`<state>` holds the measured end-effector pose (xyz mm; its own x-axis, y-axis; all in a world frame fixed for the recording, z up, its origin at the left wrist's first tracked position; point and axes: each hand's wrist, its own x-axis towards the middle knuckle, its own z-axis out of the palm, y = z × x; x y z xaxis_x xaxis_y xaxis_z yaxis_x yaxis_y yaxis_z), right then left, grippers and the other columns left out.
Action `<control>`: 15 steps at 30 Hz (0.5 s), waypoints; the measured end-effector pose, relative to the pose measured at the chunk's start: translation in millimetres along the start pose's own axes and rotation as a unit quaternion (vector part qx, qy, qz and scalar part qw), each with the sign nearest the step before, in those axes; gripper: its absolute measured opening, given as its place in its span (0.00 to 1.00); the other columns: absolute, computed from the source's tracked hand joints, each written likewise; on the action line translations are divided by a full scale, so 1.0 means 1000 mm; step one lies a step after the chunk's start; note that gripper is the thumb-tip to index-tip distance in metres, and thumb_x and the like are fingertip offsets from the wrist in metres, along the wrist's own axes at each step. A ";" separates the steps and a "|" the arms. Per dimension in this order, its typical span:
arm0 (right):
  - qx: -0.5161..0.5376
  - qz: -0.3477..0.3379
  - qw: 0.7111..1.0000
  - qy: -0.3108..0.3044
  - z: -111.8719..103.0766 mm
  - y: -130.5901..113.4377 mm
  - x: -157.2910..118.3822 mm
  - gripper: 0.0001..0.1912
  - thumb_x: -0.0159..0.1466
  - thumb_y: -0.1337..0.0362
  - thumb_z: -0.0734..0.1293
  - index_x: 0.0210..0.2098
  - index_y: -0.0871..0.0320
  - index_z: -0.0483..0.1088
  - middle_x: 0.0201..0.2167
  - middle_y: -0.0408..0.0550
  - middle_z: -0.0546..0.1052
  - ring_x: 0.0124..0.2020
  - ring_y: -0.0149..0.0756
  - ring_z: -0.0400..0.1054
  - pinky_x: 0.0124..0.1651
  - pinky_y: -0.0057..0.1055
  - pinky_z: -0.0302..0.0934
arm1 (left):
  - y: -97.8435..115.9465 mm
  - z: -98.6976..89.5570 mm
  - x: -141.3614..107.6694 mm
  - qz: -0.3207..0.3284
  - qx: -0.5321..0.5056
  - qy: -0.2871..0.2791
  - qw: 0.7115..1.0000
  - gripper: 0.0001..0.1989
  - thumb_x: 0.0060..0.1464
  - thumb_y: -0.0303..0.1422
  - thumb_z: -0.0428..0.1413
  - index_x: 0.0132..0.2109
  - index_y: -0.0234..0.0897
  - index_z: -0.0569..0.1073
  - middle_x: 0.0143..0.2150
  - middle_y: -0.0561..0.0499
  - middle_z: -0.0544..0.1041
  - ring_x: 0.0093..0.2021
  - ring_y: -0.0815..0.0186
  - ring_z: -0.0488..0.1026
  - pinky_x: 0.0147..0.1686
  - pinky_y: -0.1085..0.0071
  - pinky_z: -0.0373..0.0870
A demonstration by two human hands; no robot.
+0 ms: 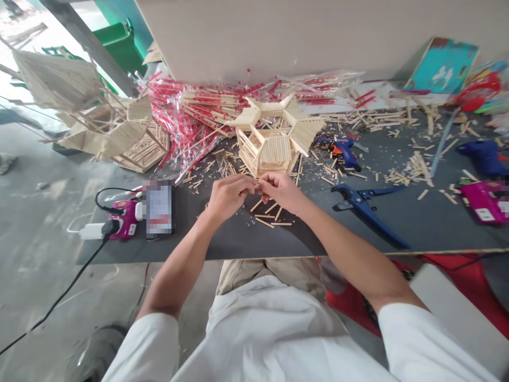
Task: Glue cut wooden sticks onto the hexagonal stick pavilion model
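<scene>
My left hand (234, 195) and my right hand (278, 192) meet in front of a small model (277, 150) built from thin wooden sticks. The fingertips of both are pinched close together, and whatever lies between them is too small or hidden to make out. The model stands on the dark table, with slatted panels flaring out around its top. Below my hands lie several short cut wooden sticks (274, 216). A blue glue gun (345, 153) rests to the right of the model.
A larger stick model (115, 132) stands at the left. Behind are plastic-wrapped bundles of red-tipped sticks (199, 106). Blue cutters (369, 212) lie at the right, near a second glue gun (483, 156). A purple power strip (126, 218) and a phone (159, 209) sit front left.
</scene>
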<state>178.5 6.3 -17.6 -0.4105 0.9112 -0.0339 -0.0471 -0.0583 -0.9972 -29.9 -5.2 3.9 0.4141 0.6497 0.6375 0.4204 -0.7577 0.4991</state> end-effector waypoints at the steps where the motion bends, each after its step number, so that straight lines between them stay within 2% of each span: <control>1: 0.002 0.000 1.000 -0.003 -0.001 -0.001 0.000 0.23 0.66 0.43 0.73 0.35 0.58 0.72 0.28 0.41 0.76 0.23 0.24 0.69 0.29 0.24 0.67 | 0.001 0.000 0.001 -0.005 0.001 0.004 1.000 0.16 0.55 0.14 0.52 0.33 0.38 0.78 0.42 0.53 0.87 0.43 0.70 0.83 0.45 0.74 0.76; 7: 0.034 -0.016 0.999 -0.014 -0.002 -0.016 -0.002 0.23 0.61 0.43 0.78 0.37 0.56 0.73 0.32 0.41 0.76 0.28 0.26 0.70 0.35 0.27 0.70 | 0.006 0.001 0.003 -0.028 -0.002 0.058 0.998 0.13 0.60 0.17 0.55 0.37 0.39 0.79 0.40 0.53 0.86 0.41 0.70 0.84 0.43 0.75 0.77; 12: 0.089 -0.059 0.994 -0.008 0.002 -0.022 -0.004 0.24 0.58 0.47 0.81 0.35 0.55 0.69 0.42 0.42 0.77 0.30 0.25 0.70 0.35 0.28 0.71 | 0.006 0.003 0.002 0.014 -0.014 0.080 0.997 0.09 0.65 0.22 0.58 0.41 0.40 0.80 0.42 0.51 0.87 0.44 0.68 0.85 0.46 0.74 0.80; 15: 0.106 -0.075 0.991 -0.018 0.004 -0.021 -0.005 0.23 0.59 0.50 0.81 0.34 0.55 0.68 0.42 0.42 0.77 0.29 0.24 0.70 0.33 0.26 0.69 | 0.008 0.005 0.001 0.030 -0.014 0.087 0.996 0.08 0.65 0.23 0.59 0.42 0.40 0.79 0.44 0.50 0.87 0.46 0.68 0.85 0.47 0.74 0.80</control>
<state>178.2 0.9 4.0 -0.4167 0.9010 0.1204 -0.2994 -0.0110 -0.9541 -22.5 -10.6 5.8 0.2896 0.5849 0.7577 0.3752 -0.7976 0.4723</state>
